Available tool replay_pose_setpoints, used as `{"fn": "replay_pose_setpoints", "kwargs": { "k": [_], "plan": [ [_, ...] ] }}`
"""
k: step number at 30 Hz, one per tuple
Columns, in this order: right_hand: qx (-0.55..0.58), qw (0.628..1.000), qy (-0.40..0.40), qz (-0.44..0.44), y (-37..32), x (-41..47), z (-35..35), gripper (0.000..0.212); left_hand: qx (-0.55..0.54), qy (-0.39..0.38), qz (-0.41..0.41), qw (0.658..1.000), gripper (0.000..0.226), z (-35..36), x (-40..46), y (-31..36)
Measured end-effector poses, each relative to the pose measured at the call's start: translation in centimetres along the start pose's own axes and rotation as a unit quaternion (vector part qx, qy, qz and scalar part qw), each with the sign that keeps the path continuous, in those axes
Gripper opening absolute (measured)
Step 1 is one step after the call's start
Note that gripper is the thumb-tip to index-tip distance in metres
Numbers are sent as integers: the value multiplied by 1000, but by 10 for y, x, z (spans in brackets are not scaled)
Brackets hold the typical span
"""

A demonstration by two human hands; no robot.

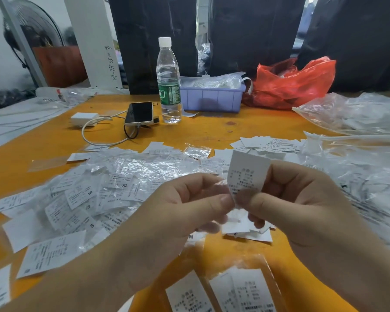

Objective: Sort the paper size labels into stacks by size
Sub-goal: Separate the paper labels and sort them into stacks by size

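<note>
Both hands meet above the orange table, holding one white paper label upright. My right hand pinches its lower edge between thumb and fingers. My left hand pinches a clear plastic sleeve at the label's lower left corner. A wide heap of loose labels marked M, S and XL, mixed with clear sleeves, covers the table to the left. A small stack of labels lies under my hands. Another group of labels lies further back on the right.
A water bottle, a phone with charger and cable, a lilac bin and a red plastic bag stand at the back. Clear plastic bags pile up on the right. Bagged labels lie at the near edge.
</note>
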State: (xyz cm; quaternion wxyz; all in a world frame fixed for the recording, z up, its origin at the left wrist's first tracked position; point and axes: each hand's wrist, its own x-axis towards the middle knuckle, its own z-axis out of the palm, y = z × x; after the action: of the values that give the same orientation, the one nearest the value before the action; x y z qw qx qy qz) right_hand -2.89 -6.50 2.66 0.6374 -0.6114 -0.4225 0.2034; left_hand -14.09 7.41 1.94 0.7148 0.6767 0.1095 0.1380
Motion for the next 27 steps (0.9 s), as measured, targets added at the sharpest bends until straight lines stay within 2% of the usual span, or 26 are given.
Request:
{"fn": "replay_pose_setpoints", "kwargs": {
  "k": [2, 4, 7, 12, 15, 18, 22, 27],
  "plan": [
    [-10, 999, -26, -15, 0, -2, 1, 23, 24, -4, 4, 1000, 28, -2, 1, 1],
    [23, 998, -60, -26, -1, -2, 2, 16, 28, -9, 2, 1000, 25, -5, 0, 3],
    [36, 997, -63, -32, -2, -3, 3, 19, 51, -7, 19, 998, 20, -8, -1, 3],
    [-25, 998, 49, -31, -1, -1, -2, 19, 35, 35, 63, 997, 9, -5, 0, 4],
    [-19, 996, 77, -34, -7, 1, -7, 20, 47, 37, 69, 996, 8, -6, -2, 7],
    [-27, 998, 51, -31, -7, 1, -8, 20, 59, 40, 68, 995, 16, -5, -3, 8],
    [-21, 999, 2, -34, -6, 1, -6, 16, 69, 39, 71, 994, 8, -5, -2, 6],
    [-16, 999, -15, -38, -4, 2, -6, 14, 67, 33, 71, 995, 4, -6, -1, 6]
  ]
}}
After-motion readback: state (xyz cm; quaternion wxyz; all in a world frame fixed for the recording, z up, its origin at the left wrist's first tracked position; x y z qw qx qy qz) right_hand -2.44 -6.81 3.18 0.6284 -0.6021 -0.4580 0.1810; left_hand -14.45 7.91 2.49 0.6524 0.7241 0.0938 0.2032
